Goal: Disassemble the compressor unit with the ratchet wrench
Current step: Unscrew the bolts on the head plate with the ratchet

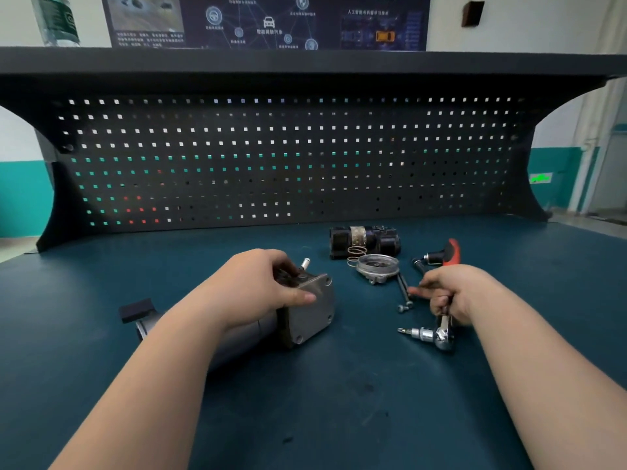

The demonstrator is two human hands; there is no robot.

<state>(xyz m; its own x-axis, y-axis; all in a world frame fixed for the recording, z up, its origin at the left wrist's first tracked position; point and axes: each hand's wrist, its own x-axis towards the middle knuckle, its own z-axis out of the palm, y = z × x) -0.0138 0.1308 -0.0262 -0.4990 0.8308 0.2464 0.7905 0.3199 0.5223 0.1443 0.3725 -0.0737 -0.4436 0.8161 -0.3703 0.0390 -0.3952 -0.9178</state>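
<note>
Two hands working: left hand (261, 286) fingers curled over grey metal compressor unit (305, 313) lying on dark teal bench (339, 401). Right of unit, right hand (451, 293) fingers wrapped round chrome ratchet wrench (437, 334). Beyond wrench, loose long bolts (403, 290), round silver cover (377, 267).

The compressor unit (298, 317) lies on its side on the blue worktop (339, 401), its grey cylindrical body running toward the lower left and its flat silver end plate, with bolt holes at the corners, facing right; a small metal stub sticks up from its top edge. The ratchet wrench (437, 334) is chrome, its round head low near the worktop with a short extension and bit pointing left toward the unit, its handle rising up and away. Behind them lie removed parts: a black cylindrical housing (364, 241), a round silver cover (377, 268), thin copper-coloured rings (355, 256) and long bolts (404, 293).
</note>
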